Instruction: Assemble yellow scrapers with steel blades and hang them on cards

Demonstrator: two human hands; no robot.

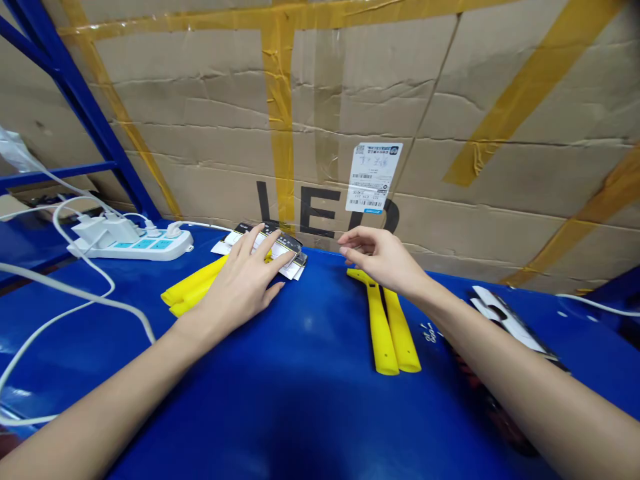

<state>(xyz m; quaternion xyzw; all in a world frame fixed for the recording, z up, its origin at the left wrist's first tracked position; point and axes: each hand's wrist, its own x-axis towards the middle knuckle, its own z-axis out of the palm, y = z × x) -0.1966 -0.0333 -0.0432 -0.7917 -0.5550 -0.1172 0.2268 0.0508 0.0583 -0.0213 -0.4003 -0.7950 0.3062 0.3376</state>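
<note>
My left hand [250, 277] lies with spread fingers over a small pile of black-and-white printed cards or flat packets [295, 257]. Beneath its palm and wrist, a pair of yellow plastic handle-like pieces [195, 285] sticks out to the left, their far ends hidden. My right hand [377, 257] hovers just above the top of two more yellow pieces [383, 333], which lie side by side on the blue tabletop [310, 373]. Its fingers are loosely curled, with a gap between thumb and forefinger and nothing visible in them.
A white power strip [145, 248] with several plugs stands at the left, its white cables [95, 280] looping over the table. Small metal bits [430, 333] and a black-and-white package [510, 320] lie at the right. A large taped cardboard box [225, 100] walls off the back.
</note>
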